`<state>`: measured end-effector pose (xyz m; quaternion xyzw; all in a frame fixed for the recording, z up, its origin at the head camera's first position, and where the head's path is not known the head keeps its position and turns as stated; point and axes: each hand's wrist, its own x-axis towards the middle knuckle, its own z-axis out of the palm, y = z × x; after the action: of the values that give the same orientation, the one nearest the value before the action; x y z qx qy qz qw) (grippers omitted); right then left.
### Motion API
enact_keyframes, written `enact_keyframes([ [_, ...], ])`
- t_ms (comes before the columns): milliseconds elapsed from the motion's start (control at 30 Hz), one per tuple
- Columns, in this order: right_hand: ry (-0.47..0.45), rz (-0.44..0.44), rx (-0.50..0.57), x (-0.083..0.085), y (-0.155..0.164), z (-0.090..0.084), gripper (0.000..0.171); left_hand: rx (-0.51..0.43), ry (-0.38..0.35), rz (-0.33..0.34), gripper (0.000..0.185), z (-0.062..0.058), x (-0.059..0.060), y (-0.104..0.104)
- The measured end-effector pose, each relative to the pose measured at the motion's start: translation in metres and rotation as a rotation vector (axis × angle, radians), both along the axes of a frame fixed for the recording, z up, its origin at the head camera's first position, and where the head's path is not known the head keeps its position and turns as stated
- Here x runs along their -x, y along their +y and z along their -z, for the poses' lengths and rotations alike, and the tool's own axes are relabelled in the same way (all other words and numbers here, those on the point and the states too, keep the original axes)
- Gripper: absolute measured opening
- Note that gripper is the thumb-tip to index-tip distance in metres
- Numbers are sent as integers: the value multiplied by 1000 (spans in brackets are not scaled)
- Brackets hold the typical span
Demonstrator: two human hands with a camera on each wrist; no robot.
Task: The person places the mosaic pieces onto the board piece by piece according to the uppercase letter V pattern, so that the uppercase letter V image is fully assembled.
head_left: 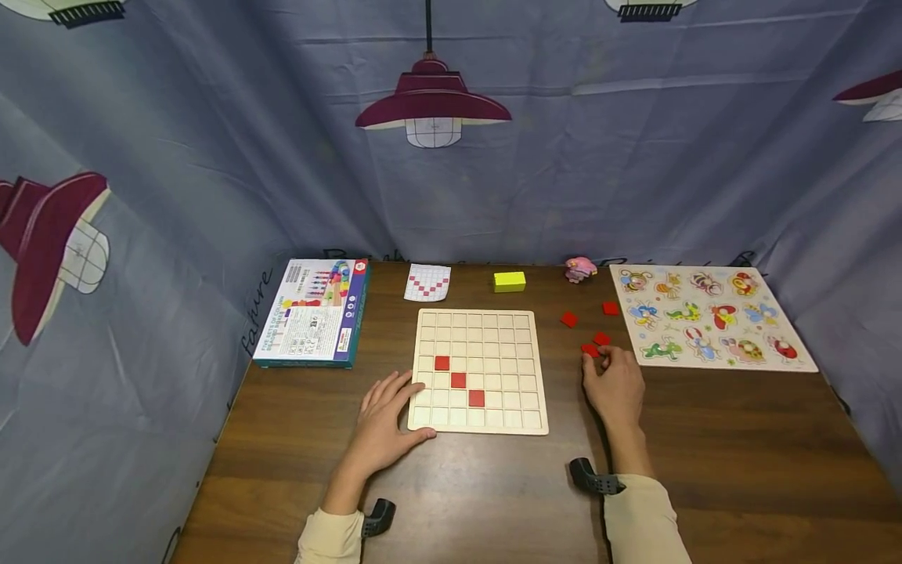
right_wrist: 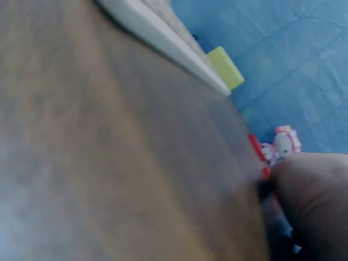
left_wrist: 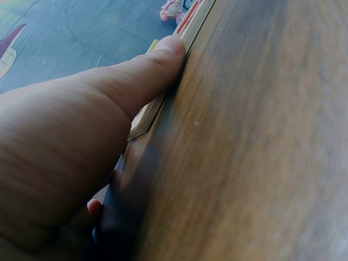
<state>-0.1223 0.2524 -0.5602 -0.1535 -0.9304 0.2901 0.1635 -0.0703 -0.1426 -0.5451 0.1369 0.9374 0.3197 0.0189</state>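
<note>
A pale wooden grid board [head_left: 493, 429] lies at the middle of the table, with three red square tiles set in a diagonal, one being the middle tile [head_left: 458, 381]. My left hand [head_left: 384, 427] spreads along the board's lower left corner, its thumb [left_wrist: 168, 49] resting on the front edge. To the right of the board, my right hand [head_left: 616, 388] pinches a red square tile [head_left: 589, 350] at the tabletop with curled fingers. Other loose red tiles lie close by, among them an upper tile [head_left: 611, 309] and a left tile [head_left: 568, 319]. In the right wrist view, the hand hides its fingertips.
A pattern card [head_left: 427, 283] with a red V of squares lies behind the board. Beyond are a yellow block [head_left: 509, 282] and a pink figurine [head_left: 581, 269]. A boxed game [head_left: 310, 313] is at left; an insect puzzle board [head_left: 715, 317] is at right.
</note>
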Motion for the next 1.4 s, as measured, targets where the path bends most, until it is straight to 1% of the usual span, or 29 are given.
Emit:
enact_keyframes([
  [200, -2, -40, 27, -6, 5, -4, 35, 12, 1, 12, 80, 0, 1, 1],
  [500, 55, -63, -53, -8, 4, -2, 31, 8, -1, 16, 80, -1, 2, 2],
  [600, 78, -100, -48, -7, -1, -2, 30, 11, -6, 14, 80, -1, 2, 2],
  [667, 97, -145, -41, -4, -7, -4, 29, 13, -7, 13, 79, -1, 1, 2],
  [833, 115, -289, -21, 3, -36, -14, 31, 16, -10, 4, 79, -1, 0, 1],
  [1067, 135, -481, -35, 19, -98, -34, 28, 25, 4, 3, 80, 1, 3, 0],
  [1233, 126, -601, -46, 31, -137, -34, 27, 35, 2, 4, 80, 0, 3, -1],
  [1333, 103, -653, -53, 35, -154, -32, 28, 33, -6, 11, 80, 0, 2, -2],
  [1400, 80, -672, -58, 37, -163, -31, 28, 30, 3, 14, 79, -1, 1, -2],
])
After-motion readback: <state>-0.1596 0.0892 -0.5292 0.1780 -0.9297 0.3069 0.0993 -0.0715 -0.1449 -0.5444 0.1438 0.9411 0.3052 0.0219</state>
